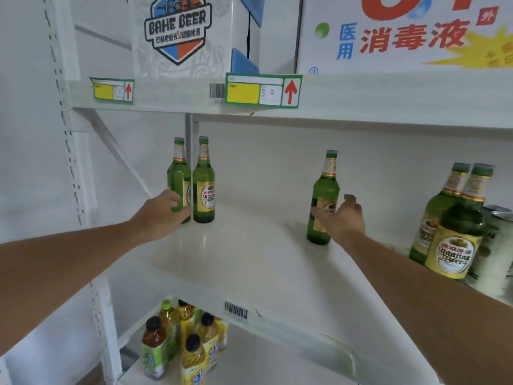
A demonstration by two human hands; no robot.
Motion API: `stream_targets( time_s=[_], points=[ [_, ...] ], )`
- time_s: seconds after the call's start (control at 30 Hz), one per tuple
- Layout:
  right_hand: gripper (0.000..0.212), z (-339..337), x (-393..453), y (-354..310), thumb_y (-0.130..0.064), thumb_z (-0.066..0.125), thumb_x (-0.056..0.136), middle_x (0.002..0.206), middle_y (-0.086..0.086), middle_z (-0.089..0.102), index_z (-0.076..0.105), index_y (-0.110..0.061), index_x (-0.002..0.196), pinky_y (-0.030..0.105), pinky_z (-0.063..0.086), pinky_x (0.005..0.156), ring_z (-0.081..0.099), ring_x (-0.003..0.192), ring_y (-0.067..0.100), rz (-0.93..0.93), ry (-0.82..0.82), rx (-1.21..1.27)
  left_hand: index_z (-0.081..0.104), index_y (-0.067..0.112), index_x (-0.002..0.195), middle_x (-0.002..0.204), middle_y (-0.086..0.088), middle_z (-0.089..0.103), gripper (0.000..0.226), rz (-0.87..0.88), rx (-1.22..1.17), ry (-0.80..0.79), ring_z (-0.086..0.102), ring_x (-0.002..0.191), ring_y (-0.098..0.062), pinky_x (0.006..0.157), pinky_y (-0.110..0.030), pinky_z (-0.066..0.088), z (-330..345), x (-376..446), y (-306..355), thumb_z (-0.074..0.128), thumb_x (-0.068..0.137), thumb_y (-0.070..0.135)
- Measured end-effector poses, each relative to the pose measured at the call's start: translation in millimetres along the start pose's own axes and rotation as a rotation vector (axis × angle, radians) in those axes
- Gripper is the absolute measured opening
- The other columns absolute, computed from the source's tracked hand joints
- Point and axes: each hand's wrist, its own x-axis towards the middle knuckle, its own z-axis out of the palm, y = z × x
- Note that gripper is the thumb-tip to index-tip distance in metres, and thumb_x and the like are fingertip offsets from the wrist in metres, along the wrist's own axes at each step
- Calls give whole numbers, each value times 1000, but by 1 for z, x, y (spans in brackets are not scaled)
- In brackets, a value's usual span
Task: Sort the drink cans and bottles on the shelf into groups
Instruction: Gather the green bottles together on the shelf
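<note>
- Even, bright, diffuse light washes over the white shelf [249, 259] in front of me; where it comes from I cannot tell.
- Shadows are soft and faint, darkest under the upper shelf [361, 118].
- A pale sheen lies on the shelf board.
- Wide-angle bending curves the shelf edges and stretches my forearms near the frame borders.
- The two nearest beer bottles [452, 232] at the right look smeared and doubled; my right hand [344, 218] is slightly blurred.

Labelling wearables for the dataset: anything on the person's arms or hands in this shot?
Nothing worn that shows. The left hand and right hand are bare, no gloves. Both forearms are bare up to the frame edge, no sleeves in view. No watch, ring, band, cable or marking visible on either wrist.
</note>
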Motion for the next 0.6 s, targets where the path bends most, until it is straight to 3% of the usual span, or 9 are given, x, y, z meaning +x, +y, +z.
stream_targets(
  time_s=[0.1,0.2,0.33,0.4,0.5,0.6],
  points=[
    [105,15,17,2,-56,83,84,141,13,54,26,-14,161,49,55,101,58,130,38,24,-28,85,53,17,138,101,15,60,50,-22,-28,61,63,100,-20,80,-35,49,9,17,-4,66,102,49],
    [93,31,27,6,-54,85,83,122,4,55,35,-17,152,49,56,98,62,122,36,69,-41,183,57,16,133,99,14,60,41,-61,-72,134,62,94,-16,72,-33,46,16,29,-8,68,101,39],
    [77,46,35,11,-53,84,84,128,11,64,46,-18,140,53,58,96,64,116,39,123,50,146,54,17,128,108,5,64,39,-88,-152,209,63,107,-24,78,-35,50,16,44,-13,69,98,36],
    [75,51,33,9,-57,84,82,127,11,66,49,-19,136,54,59,95,65,112,40,116,94,108,51,15,132,119,-1,63,51,-104,-177,230,64,112,-25,86,-38,54,17,56,-24,74,95,41],
    [71,60,25,0,-60,86,77,119,9,68,55,-21,128,51,60,88,65,102,36,81,129,121,39,13,154,150,-10,50,88,-145,-204,208,57,131,-29,105,-42,53,17,75,-44,82,86,51],
    [68,75,17,-15,-62,87,75,116,5,70,57,-23,122,50,61,87,67,101,33,50,133,163,27,13,165,162,-11,41,108,-173,-262,149,50,144,-30,112,-40,48,17,92,-56,86,84,54]
  ],
)
